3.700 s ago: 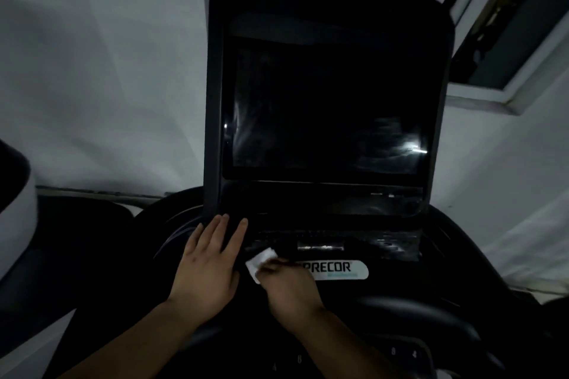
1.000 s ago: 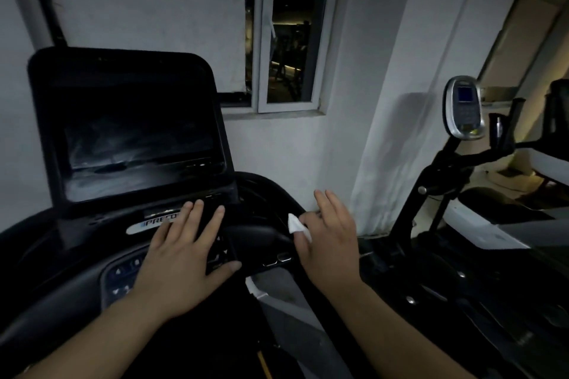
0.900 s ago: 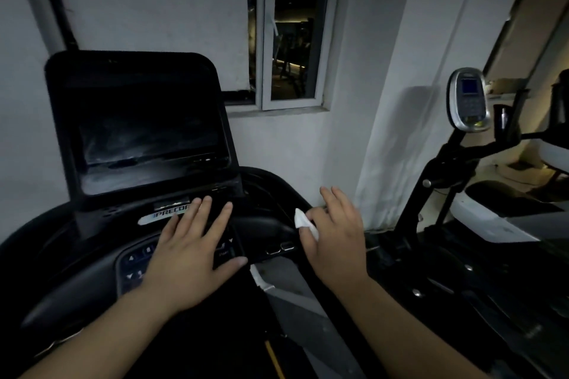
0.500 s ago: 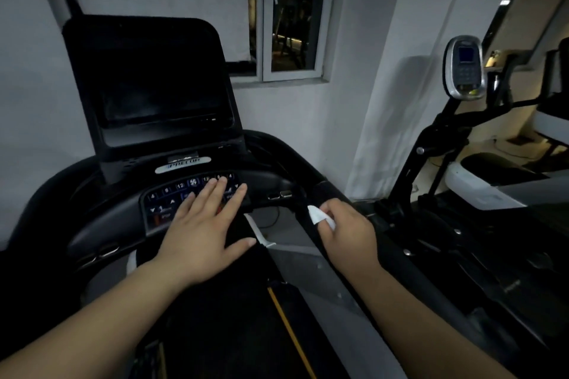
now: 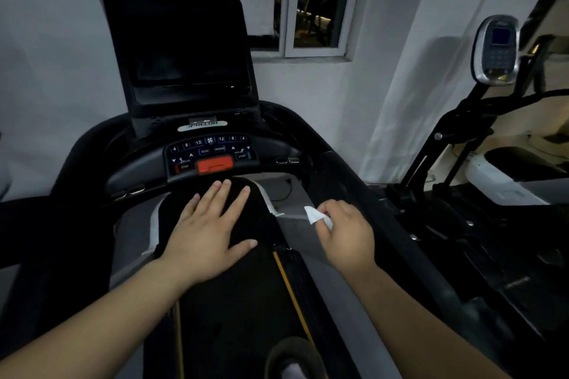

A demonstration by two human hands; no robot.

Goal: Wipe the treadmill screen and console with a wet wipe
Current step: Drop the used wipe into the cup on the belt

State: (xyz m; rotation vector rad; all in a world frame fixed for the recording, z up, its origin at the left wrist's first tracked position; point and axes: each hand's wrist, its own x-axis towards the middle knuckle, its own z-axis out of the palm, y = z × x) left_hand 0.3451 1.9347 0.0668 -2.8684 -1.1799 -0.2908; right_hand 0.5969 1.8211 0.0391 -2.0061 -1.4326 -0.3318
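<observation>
The treadmill's dark screen [image 5: 181,49] stands upright ahead of me, unlit. Below it curves the console [image 5: 212,152] with lit buttons and a red stop key. My left hand [image 5: 209,231] hovers flat, fingers spread, over the front of the black belt, short of the console and touching nothing. My right hand [image 5: 346,234] is held out to the right beside the side rail, fingers curled round a small white wet wipe [image 5: 314,215] whose corner sticks out on the left.
A padded right handrail [image 5: 335,181] runs back from the console. An elliptical trainer [image 5: 495,49] with a grey display stands close on the right. A window [image 5: 314,3] sits in the white wall behind. The toe of a shoe [image 5: 292,357] shows on the belt.
Both hands have drawn back from the console toward me. The left hand has lifted off the buttons; the right still holds the wipe. The view has stepped back and dropped.
</observation>
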